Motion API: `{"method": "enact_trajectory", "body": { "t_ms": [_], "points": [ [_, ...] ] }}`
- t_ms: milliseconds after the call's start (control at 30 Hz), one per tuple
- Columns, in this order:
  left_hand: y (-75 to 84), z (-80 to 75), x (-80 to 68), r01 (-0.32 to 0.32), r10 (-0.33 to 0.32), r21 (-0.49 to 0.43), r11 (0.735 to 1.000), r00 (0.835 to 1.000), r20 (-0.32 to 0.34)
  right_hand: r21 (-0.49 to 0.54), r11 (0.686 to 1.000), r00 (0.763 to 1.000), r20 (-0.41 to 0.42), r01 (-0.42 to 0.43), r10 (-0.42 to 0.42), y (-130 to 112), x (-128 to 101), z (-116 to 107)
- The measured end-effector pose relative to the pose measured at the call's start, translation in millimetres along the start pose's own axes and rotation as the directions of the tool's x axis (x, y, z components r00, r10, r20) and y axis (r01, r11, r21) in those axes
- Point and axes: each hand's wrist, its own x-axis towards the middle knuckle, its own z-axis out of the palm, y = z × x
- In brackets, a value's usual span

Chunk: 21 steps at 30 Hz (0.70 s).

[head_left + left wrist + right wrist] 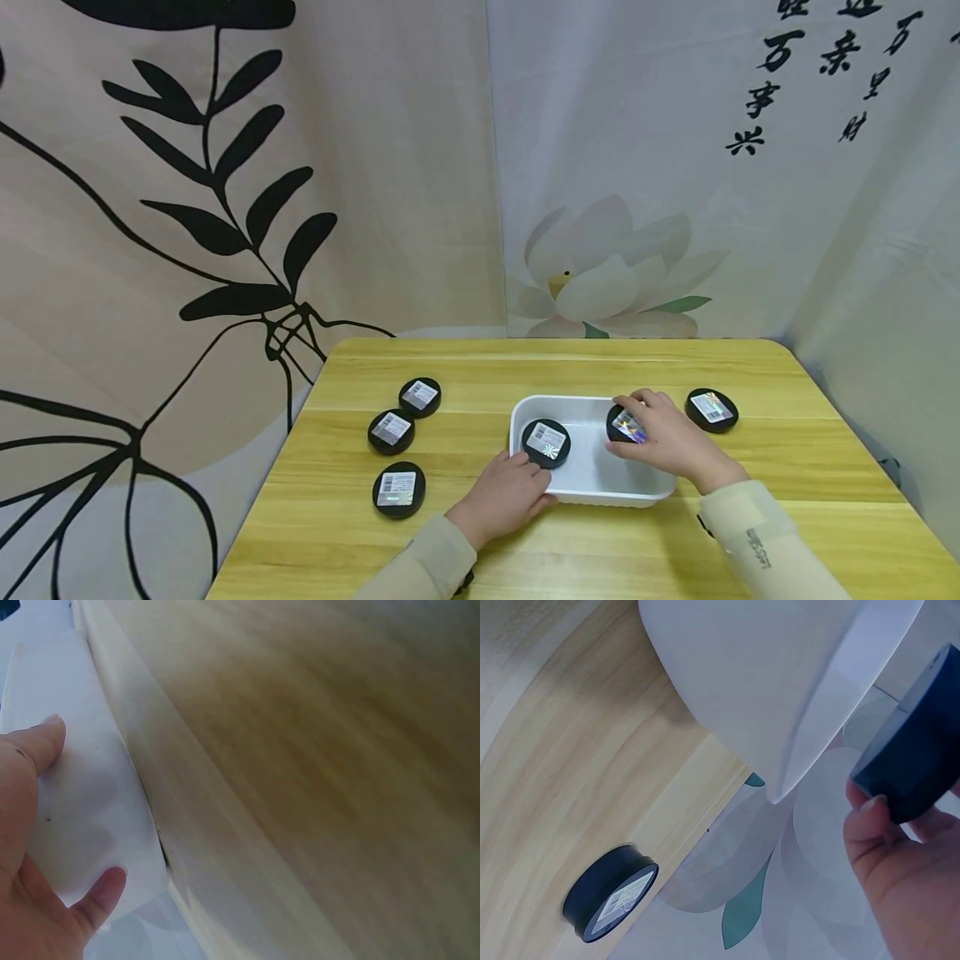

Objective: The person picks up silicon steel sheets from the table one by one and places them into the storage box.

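Observation:
My left hand (512,492) holds a white tray (600,497) at its front left corner, fingers at the rim. In the left wrist view, its thumb and a finger lie against the tray's pale outer wall (90,802). My right hand (667,437) grips a black round container (621,423) with a shiny label, over the tray's right part. The right wrist view has this container (922,742) raised and tilted between thumb and fingers, beside the tray wall (742,667). Inside the tray, at the left, lies another labelled black container (546,443).
Left of the tray, three similar black containers (397,490) rest on the wooden table (315,517). One more container (711,410) sits right of the tray, beyond my right hand. Behind the table hangs a printed cloth (420,167).

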Motion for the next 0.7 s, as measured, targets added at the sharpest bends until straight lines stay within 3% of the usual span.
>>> {"method": "enact_trajectory", "body": {
  "t_ms": [700],
  "points": [
    [-1.2, 0.6, -0.7, -0.019, 0.022, 0.063, 0.998, 0.999, -0.043, 0.023, 1.000, 0.999, 0.035, 0.002, -0.003, -7.3, 8.2, 0.2]
  ]
}}
